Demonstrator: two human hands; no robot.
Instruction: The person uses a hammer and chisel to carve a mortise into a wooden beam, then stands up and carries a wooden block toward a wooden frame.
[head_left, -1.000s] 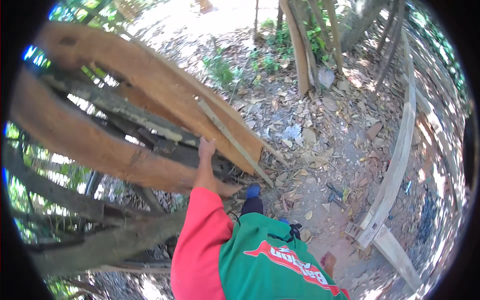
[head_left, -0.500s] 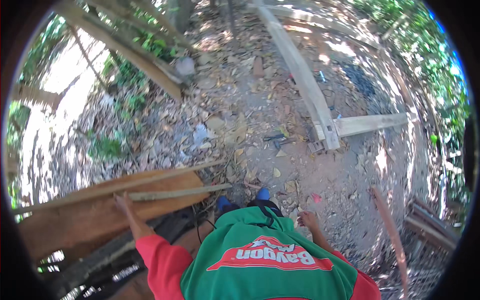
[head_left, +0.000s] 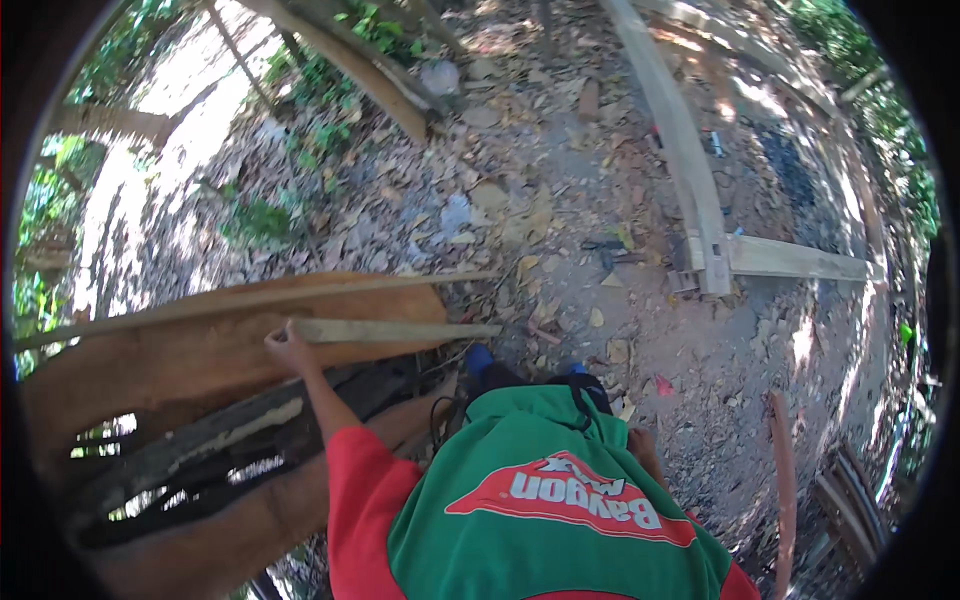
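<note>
My left hand [head_left: 287, 347] is closed around the near-left end of a short, pale wooden strip [head_left: 390, 331]. The strip lies across a wide reddish-brown plank [head_left: 200, 350], its other end reaching past the plank's edge by my feet. A longer thin wooden strip [head_left: 270, 294] runs along the plank just beyond it. My right hand [head_left: 643, 445] hangs beside my body, mostly covered by my green and red top; its fingers are hidden.
Ahead on the leaf-strewn ground, a long squared beam [head_left: 680, 140] meets a shorter beam [head_left: 800, 259] at a corner. Dark tools [head_left: 605, 250] lie nearby. A narrow reddish board [head_left: 785, 490] and stacked timber [head_left: 850, 500] are at right. Rough slabs [head_left: 230, 430] lie beside my left arm.
The view has turned left, so the scene sits farther right. My left hand stays on the short strip's end. My right hand has drawn in against my body and is now largely hidden.
</note>
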